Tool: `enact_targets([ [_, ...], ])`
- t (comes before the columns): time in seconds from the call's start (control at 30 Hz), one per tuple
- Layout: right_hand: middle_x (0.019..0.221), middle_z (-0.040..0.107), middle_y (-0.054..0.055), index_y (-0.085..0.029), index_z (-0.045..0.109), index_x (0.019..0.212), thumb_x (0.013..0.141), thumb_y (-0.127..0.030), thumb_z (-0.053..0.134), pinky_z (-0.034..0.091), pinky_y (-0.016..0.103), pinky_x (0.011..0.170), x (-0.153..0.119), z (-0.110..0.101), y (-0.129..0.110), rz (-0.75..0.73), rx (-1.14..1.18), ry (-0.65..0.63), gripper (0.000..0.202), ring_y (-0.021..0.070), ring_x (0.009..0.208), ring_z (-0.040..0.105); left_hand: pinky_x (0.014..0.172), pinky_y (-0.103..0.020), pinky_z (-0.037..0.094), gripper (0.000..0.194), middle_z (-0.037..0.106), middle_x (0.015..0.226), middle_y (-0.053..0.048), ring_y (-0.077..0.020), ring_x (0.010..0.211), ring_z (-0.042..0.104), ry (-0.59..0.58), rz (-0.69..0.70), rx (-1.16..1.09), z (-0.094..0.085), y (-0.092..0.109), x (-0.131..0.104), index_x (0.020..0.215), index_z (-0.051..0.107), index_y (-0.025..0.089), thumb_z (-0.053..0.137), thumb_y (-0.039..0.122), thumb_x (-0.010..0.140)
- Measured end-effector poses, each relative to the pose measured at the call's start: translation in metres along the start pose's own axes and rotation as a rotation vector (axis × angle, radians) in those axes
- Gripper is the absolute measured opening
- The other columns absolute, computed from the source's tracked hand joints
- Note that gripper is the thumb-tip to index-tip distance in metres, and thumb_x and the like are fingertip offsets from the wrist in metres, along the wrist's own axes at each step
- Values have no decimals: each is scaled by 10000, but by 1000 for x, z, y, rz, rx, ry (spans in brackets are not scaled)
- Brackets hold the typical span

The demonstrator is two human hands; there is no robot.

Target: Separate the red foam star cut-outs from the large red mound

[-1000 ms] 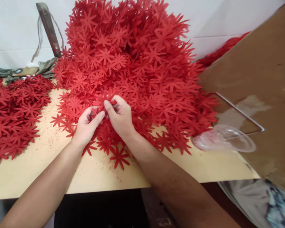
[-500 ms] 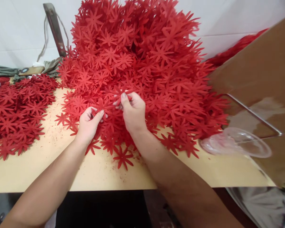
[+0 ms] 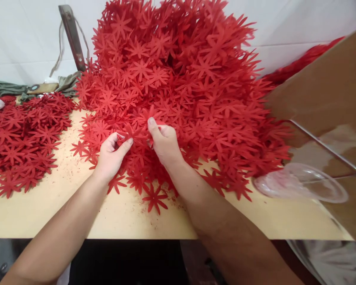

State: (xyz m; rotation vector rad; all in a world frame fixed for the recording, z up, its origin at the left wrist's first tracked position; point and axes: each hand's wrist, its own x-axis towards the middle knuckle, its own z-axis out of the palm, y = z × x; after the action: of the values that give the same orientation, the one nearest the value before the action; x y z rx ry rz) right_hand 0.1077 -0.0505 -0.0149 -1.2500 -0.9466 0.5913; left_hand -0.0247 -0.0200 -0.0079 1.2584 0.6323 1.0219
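A tall heap of red flower-shaped cutouts (image 3: 172, 79) with narrow petals fills the middle of the table. In front of it, my left hand (image 3: 114, 154) pinches a red flower cutout (image 3: 133, 132) between thumb and fingers. Close beside it on the right, my right hand (image 3: 164, 140) is closed, thumb pressed on another red flower cutout (image 3: 150, 114). The petals blend with the heap behind, so their exact edges are hard to make out. Below my hands, a single loose cutout (image 3: 155, 198) lies flat on the tabletop.
A lower pile of darker red cutouts (image 3: 23, 142) lies on the left of the table (image 3: 77, 217). At the right are a clear plastic ring-shaped piece (image 3: 302, 182) and a cardboard box (image 3: 323, 103). A metal bar (image 3: 72, 37) leans on the back wall near cloths (image 3: 8, 88).
My right hand has shifted slightly lower, its thumb now pointing up against the cutout. The left hand stays nearly in place. The whole view has moved a little.
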Motion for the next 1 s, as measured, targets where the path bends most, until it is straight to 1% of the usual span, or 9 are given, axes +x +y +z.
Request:
enact_targets([
  [0.17,436,413,-56,-164,482,476,668,-576,617,324,214,447,-5,8,-2,-12,8,-201,474,46,439,354,707,-225,458,264,632,733,28,-85,687,564,-8,27,3,-4,3,2,713,595,182,767,334,582],
  [0.3,555,550,-40,-174,576,614,605,-565,670,455,226,553,-6,12,-1,-22,123,-274,402,71,542,485,632,-210,442,236,600,623,47,-68,590,527,98,29,21,-8,3,7,635,568,170,765,283,571],
  [0.43,602,567,-37,-177,576,696,614,-571,665,442,219,540,-7,10,-3,-18,145,-367,412,61,535,471,610,-199,441,220,602,592,52,-58,561,527,186,2,-73,-11,3,10,613,576,156,768,231,534],
  [0.5,571,540,-42,-169,553,664,621,-577,660,419,214,528,-6,8,-5,9,109,-368,424,58,523,463,609,-186,441,207,610,591,54,-51,560,535,205,-9,-149,-11,4,10,608,586,151,766,207,523],
  [0.63,500,486,-44,-166,486,553,642,-610,625,354,213,492,-5,5,-5,42,20,-300,474,53,484,430,595,-166,434,195,603,550,55,-42,543,542,243,-31,-226,-11,6,11,570,580,144,764,177,514],
  [0.77,434,353,-63,-193,362,491,714,-605,558,269,222,438,0,-1,-3,45,-9,-55,508,47,425,328,533,-162,413,194,600,529,55,-42,513,538,308,-26,-283,-16,13,15,575,581,143,762,161,508],
  [0.83,434,314,-69,-200,340,500,732,-571,564,266,223,439,3,-4,-1,40,-24,52,492,49,421,307,499,-162,398,204,602,532,54,-44,503,538,298,-32,-287,-20,15,17,594,590,142,769,166,499],
  [0.9,460,329,-67,-202,368,529,742,-527,580,292,226,456,6,-7,1,8,-47,118,443,55,438,326,486,-164,395,220,599,525,54,-46,496,538,248,-40,-276,-20,16,17,592,589,141,779,175,488],
  [1.0,560,443,-39,-198,459,623,744,-466,606,370,240,525,8,-7,7,-102,-83,172,328,79,518,416,507,-165,416,250,597,512,55,-44,487,537,172,-57,-251,-17,14,16,566,569,142,796,180,468],
])
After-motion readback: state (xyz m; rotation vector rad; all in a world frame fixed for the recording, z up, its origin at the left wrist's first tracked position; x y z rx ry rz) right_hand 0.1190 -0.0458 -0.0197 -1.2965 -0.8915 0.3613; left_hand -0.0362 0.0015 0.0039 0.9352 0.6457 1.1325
